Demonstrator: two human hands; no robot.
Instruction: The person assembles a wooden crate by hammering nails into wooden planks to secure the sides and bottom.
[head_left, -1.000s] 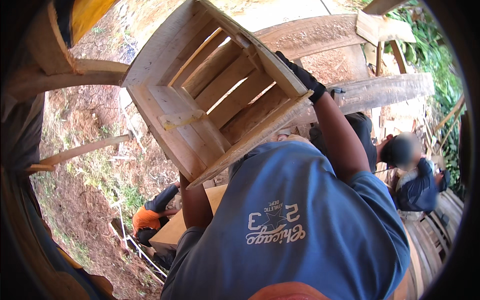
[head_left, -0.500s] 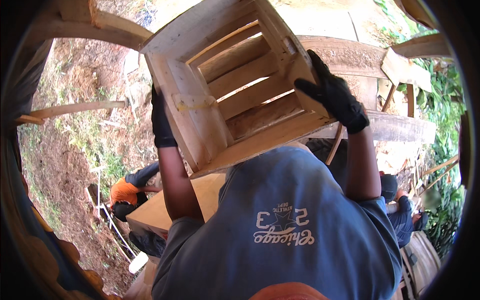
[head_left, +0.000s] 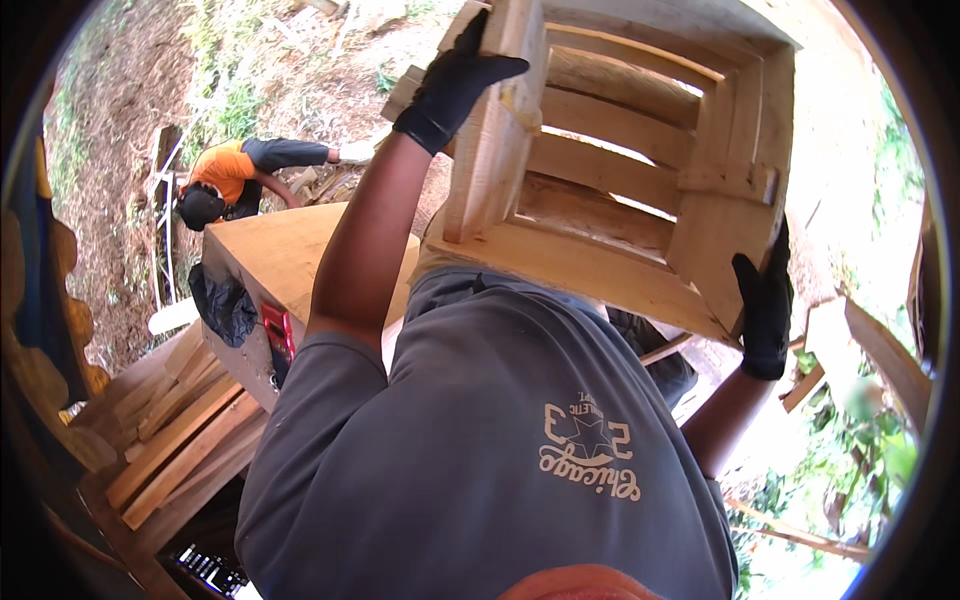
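A slatted crate of pale wood [head_left: 610, 265] is held up in front of my body, tilted, with its open side toward me. Gaps between the bottom slats let light through. My left hand [head_left: 452, 92], in a black glove, grips the crate's left wall near its upper corner, thumb over the rim. Lower on the opposite wall, my right hand [head_left: 765, 312], also black-gloved, clasps the right side near the bottom corner. The fingers on the outer faces are partly hidden by the wood.
A large wooden box [head_left: 290, 245] stands left of me, with a black plastic bag [head_left: 222, 303] and a red object [head_left: 277, 330] at its side. Planks [head_left: 190, 440] lie stacked at lower left. Beyond the box bends a person in orange [head_left: 220, 172]. Timber [head_left: 890, 345] stands at right.
The crate has swung to the right with both hands still on it, and my view has turned. The box, bag and plank stack at left now show more fully.
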